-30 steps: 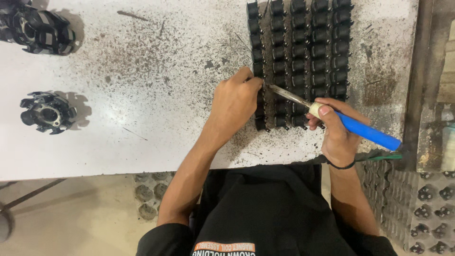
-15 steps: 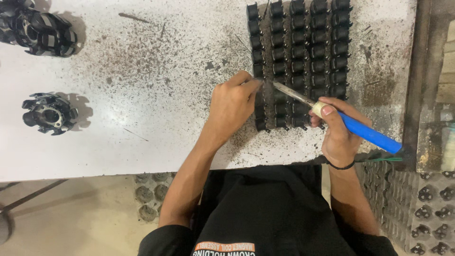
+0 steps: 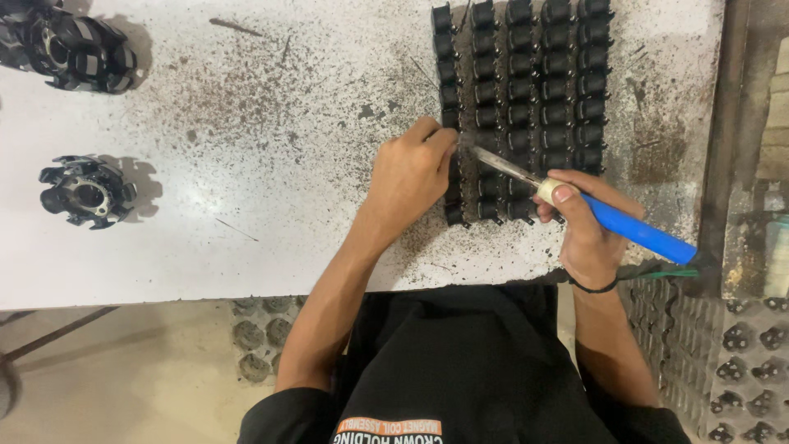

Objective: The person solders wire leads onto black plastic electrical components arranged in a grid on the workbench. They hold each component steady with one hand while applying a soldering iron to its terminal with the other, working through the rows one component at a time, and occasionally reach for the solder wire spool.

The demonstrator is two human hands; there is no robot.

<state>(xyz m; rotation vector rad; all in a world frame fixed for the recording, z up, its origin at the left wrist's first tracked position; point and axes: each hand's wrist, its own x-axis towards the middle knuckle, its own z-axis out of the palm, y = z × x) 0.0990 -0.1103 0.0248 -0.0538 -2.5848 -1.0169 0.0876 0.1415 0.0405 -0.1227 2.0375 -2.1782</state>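
Since the earlier frames, little has shifted: the metal tip of the blue-handled soldering iron [image 3: 608,218] has crept slightly up the leftmost column, and both hands keep nearly the same places. That iron lies slanted, its blue plastic grip low to the right and its grey shaft pointing up-left toward the small black plastic coil bobbins [image 3: 526,99], which stand in five tight columns on the upper right part of the desk [image 3: 246,247]; each column seems to hold about nine pieces, though the lowest ones are partly hidden, so the exact count cannot be told. The right hand [image 3: 588,234] is closed around the iron near its pale collar, thumb on top, with a thin black band at the wrist. The left hand [image 3: 411,177] rests curled beside the leftmost column, its fingertips pressed against one bobbin right where the iron's tip meets it; whether it pinches that piece or only steadies it cannot be told. The two hands are close together but not touching. Dark specks and stains cover the white desk around the columns. Well apart, at the far left, sit two larger black round moulded parts with fins, one [image 3: 86,191] at mid-height and another [image 3: 70,49] at the top corner. Below the desk edge on the right, grey formed trays [image 3: 740,353] hold more small dark pieces in their pockets.
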